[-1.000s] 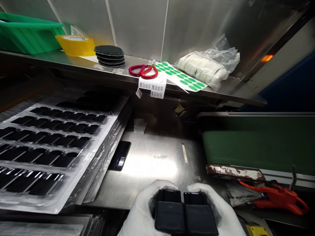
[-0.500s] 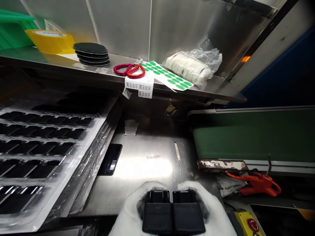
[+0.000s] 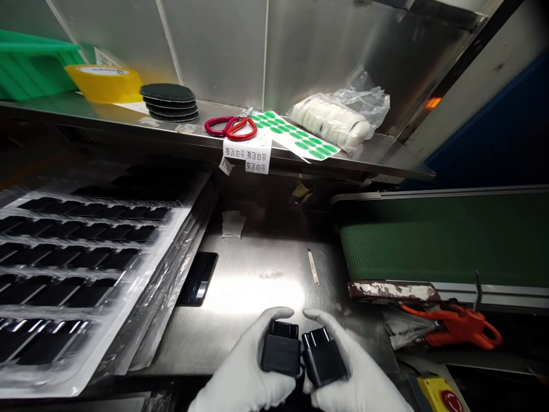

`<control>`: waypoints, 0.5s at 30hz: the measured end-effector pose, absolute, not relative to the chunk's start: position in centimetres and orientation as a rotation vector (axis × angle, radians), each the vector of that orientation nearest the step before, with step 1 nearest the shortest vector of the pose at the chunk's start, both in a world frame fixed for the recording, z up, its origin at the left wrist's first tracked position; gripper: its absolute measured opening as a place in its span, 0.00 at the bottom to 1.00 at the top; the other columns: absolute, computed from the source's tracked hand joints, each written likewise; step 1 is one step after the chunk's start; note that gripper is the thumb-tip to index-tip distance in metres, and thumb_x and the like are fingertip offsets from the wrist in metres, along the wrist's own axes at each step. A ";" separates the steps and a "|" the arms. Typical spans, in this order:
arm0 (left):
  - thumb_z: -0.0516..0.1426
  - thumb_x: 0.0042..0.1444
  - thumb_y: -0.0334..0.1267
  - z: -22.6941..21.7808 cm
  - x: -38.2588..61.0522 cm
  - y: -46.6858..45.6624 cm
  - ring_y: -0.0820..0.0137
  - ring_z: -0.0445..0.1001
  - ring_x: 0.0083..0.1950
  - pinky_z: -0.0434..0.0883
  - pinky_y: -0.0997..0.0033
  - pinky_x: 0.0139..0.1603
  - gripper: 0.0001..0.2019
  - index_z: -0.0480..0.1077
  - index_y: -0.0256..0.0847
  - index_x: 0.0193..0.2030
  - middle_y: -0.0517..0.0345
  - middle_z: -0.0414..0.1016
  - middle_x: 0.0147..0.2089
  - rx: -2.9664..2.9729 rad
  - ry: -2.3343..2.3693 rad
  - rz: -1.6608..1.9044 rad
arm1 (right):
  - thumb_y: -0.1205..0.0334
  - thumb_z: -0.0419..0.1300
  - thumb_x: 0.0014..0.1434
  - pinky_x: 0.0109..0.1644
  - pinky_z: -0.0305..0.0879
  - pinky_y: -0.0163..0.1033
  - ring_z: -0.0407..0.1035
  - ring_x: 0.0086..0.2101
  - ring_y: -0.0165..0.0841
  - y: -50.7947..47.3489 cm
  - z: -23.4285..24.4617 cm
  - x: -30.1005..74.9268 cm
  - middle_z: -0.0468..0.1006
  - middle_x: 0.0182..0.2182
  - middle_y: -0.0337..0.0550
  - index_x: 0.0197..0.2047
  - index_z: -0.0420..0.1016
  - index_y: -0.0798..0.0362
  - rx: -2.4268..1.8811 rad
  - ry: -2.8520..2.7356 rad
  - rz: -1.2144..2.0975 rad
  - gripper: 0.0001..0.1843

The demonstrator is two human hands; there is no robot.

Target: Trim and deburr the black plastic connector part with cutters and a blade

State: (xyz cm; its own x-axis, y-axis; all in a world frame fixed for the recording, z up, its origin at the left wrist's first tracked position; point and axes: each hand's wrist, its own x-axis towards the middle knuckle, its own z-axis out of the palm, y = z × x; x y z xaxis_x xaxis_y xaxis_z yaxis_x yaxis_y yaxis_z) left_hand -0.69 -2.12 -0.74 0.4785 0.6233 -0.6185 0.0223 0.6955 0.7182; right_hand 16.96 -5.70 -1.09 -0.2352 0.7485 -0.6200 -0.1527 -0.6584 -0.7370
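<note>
Two black blocks (image 3: 281,353) are held, one in the left hand (image 3: 246,366), one in the right hand (image 3: 358,372). There is one dark slab (image 3: 198,279), one slim tool (image 3: 313,266), one pair of scissors (image 3: 234,122), one green bin (image 3: 38,66), one yellow roll (image 3: 105,87), one sticker sheet (image 3: 295,135), one plastic bag (image 3: 337,120) and one conveyor belt (image 3: 450,234). Dark discs (image 3: 169,100) number at least four; the trays (image 3: 139,286) cannot be counted.

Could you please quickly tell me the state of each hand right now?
Left hand: closed, holding a black block.
Right hand: closed, holding a second black block.
</note>
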 end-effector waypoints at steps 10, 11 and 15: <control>0.63 0.47 0.39 -3.2 -1.6 -3.1 0.70 0.73 0.38 0.70 0.75 0.33 0.35 0.51 0.38 0.60 0.45 0.71 0.50 0.668 0.921 0.471 | 0.52 0.71 0.47 0.39 0.66 0.35 0.70 0.36 0.32 -7.1 -6.5 18.2 0.74 0.38 0.47 0.62 0.55 0.56 -1.039 -0.564 1.945 0.45; 0.62 0.48 0.38 -3.3 -1.5 -3.1 0.70 0.73 0.38 0.70 0.76 0.32 0.35 0.50 0.38 0.60 0.46 0.72 0.48 0.671 0.939 0.465 | 0.51 0.69 0.50 0.38 0.66 0.35 0.70 0.35 0.32 -7.0 -7.2 18.4 0.73 0.39 0.47 0.63 0.54 0.56 -1.068 -0.577 1.918 0.44; 0.61 0.44 0.30 -2.5 -1.1 -2.7 0.73 0.72 0.32 0.68 0.79 0.28 0.32 0.55 0.39 0.57 0.55 0.73 0.37 0.694 1.020 0.392 | 0.58 0.63 0.55 0.59 0.60 0.40 0.63 0.55 0.36 -6.4 -12.3 18.7 0.66 0.57 0.47 0.63 0.57 0.50 -1.462 -0.886 1.528 0.34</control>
State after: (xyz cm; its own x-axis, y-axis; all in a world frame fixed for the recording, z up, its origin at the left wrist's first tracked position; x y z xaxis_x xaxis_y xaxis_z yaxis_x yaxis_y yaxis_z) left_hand -1.14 -2.66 -2.52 0.4818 0.5983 -0.6402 0.0162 0.7244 0.6892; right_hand 18.70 -6.42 -12.27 0.0141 0.9093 -0.4159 -0.0909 -0.4131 -0.9061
